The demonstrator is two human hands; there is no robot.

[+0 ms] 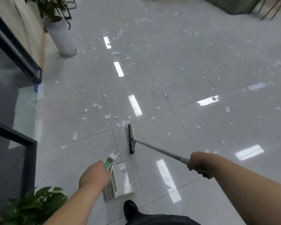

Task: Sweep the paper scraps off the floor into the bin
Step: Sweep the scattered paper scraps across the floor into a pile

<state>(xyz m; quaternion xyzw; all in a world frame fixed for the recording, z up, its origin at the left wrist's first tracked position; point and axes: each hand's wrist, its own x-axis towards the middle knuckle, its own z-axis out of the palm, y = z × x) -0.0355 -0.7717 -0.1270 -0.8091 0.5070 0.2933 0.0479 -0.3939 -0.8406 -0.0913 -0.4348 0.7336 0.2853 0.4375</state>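
The right hand (199,164) was closed round the upper end of the broom handle (161,151), with the fingers wrapped fully about the pole. The left hand (94,174) gripped the green and white grip of the dustpan (120,181), and its fingers were curled about it.

The broom head (131,138) stood on the glossy floor (71,159) with the bristles down, and I take it as the mark for all places. The dustpan lay just behind the broom head, toward the person and a little to the left. A small heap of paper scraps (123,123) lay touching the far end of the broom head. Many more scraps were scattered beyond it and to both sides, as far as a tall white plant pot (62,38), well beyond it on the left. A dark shoe (131,208) stood behind the broom head, nearer than the dustpan. No bin was in view.

The scraps looked thin and very light. I judge they would slide easily on the smooth tiles, but would also flutter away under a quick stroke, so short, low and slow strokes should suit them. They were too small and too many to pick up by finger. The proper hold was on the broom pole and on the dustpan grip, where the hands were. The inside of the dustpan was blurred. Perhaps it held some scraps, but I cannot tell.
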